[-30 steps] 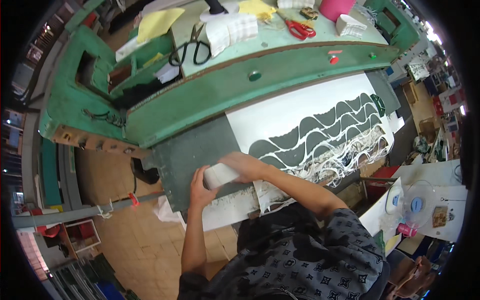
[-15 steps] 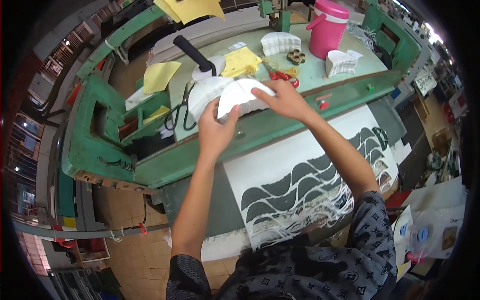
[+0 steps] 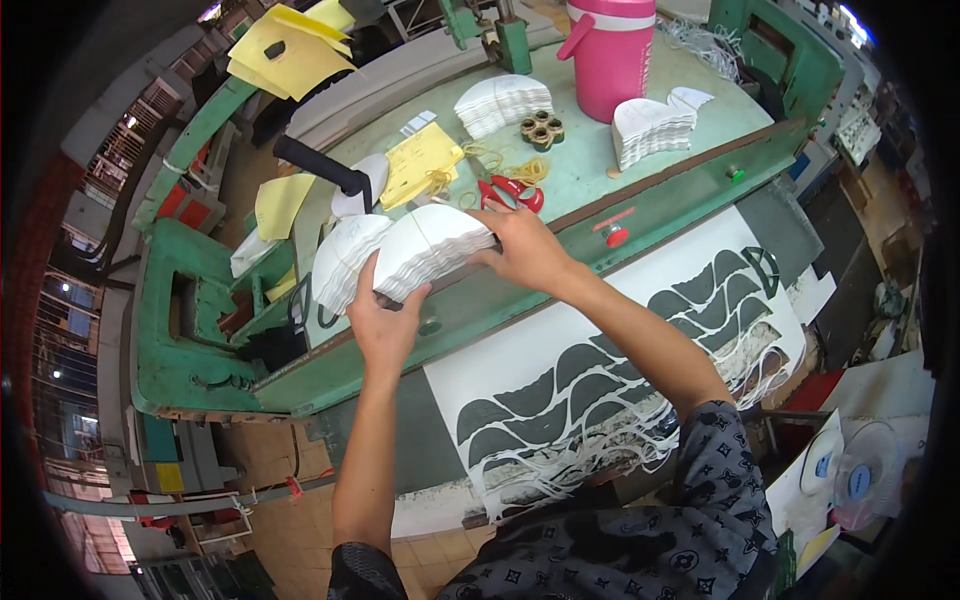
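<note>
Between my hands is a thick stack of white half-moon sheets (image 3: 432, 248), its wavy layered edge facing me near the bench's front edge. My left hand (image 3: 385, 325) grips its left end, thumb and fingers spread around the lower corner. At the right end, my right hand (image 3: 525, 248) closes on the stack, with the thumb low and fingers on top. A second white stack (image 3: 340, 262) leans right beside it on the left. Dark scissors (image 3: 300, 302) lie partly hidden past that stack. Red-handled snips (image 3: 512, 194) rest just beyond my right hand.
Behind are yellow paper (image 3: 420, 165), a black-handled tool (image 3: 325, 165), more white stacks (image 3: 503, 105) (image 3: 655, 130), a ringed metal piece (image 3: 542, 130) and a pink jug (image 3: 612, 65). Below the green bench edge lies a white sheet with wavy cut-outs (image 3: 560, 400).
The view has shifted, so the bench things appear farther left and lower. The held stack has tipped to show more of its layered edge, and my right thumb has moved lower on it.
</note>
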### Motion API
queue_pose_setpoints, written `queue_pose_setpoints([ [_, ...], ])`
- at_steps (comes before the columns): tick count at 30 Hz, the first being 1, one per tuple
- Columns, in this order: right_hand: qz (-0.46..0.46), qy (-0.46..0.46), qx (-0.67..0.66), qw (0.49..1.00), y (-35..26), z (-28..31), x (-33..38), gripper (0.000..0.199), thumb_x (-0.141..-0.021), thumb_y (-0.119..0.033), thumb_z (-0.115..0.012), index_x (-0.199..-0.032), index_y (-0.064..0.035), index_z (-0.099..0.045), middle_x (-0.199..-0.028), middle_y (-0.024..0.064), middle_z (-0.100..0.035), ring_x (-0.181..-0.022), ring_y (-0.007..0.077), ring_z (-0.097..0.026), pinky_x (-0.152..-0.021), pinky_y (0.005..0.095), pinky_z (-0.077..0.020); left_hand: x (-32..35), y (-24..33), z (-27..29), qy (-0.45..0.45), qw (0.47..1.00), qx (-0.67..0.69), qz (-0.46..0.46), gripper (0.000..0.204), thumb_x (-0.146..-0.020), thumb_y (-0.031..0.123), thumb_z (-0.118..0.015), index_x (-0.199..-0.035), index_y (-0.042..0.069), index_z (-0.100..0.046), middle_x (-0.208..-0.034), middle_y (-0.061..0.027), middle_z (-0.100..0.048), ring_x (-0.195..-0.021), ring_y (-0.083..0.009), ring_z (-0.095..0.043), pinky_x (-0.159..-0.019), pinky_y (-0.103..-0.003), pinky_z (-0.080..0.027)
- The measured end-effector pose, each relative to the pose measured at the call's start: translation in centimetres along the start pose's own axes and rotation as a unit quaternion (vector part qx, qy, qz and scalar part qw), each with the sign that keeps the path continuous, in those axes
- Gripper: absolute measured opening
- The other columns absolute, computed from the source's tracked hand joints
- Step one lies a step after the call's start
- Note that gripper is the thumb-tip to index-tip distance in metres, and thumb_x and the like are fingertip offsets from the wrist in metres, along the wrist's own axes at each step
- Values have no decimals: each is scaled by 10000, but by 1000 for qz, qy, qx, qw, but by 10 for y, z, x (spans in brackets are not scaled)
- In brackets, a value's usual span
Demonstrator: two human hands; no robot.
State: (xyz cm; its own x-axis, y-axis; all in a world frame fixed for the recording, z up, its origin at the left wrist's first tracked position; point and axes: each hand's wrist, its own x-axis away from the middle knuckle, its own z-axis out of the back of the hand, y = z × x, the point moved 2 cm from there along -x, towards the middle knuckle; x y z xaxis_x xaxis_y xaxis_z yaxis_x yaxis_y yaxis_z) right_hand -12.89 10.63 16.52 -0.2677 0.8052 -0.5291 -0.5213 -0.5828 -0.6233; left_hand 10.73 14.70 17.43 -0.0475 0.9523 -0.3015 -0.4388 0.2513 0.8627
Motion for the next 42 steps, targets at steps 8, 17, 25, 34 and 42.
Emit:
queue_pose_setpoints([
  [8,-45,-51,12,998,-14,21,-9,622,-782,-255,-874,-1315,-15,-660,-1111,312,-704,-1050,481,-679,-934,495,-545,1,0,0,24,997,-35,-56,645,-783,38,-883,-1353,-85,-608,-1182,-202,-738,-1063,-222,-726,-928,-359,-572],
  [17,-17,-43,-2,999,-6,13,-3,632,-790,-209,-861,-1353,-39,-628,-1168,290,-689,-1059,474,-674,-930,491,-548,8,-16,0,52,998,-23,-40,637,-785,79,-894,-1350,-49,-630,-1109,-191,-769,-991,-223,-751,-880,-344,-582],
  [25,45,-130,50,989,5,68,6,865,-676,-445,-933,-1369,-35,-617,-1282,175,-701,-1232,370,-629,-1171,500,-393,9,-8,0,39,998,-40,-20,597,-790,122,-896,-1319,-27,-662,-1036,-209,-775,-923,-230,-774,-824,-348,-586],
  [34,16,-80,52,995,2,59,-3,911,-666,-430,-949,-1413,-66,-577,-1222,186,-728,-1181,361,-666,-1201,536,-332,9,16,-20,38,996,-67,-43,590,-799,94,-889,-1330,-16,-654,-975,-139,-776,-755,-141,-695,-700,-285,-560],
  [42,31,-40,49,998,15,34,-3,663,-771,-276,-896,-1349,-55,-657,-989,192,-759,-952,316,-726,-1126,505,-411,0,41,36,-71,960,-181,-200,680,-815,282,-886,-1389,60,-598,-1268,-189,-691,-1187,-337,-646,-1024,-454,-488],
])
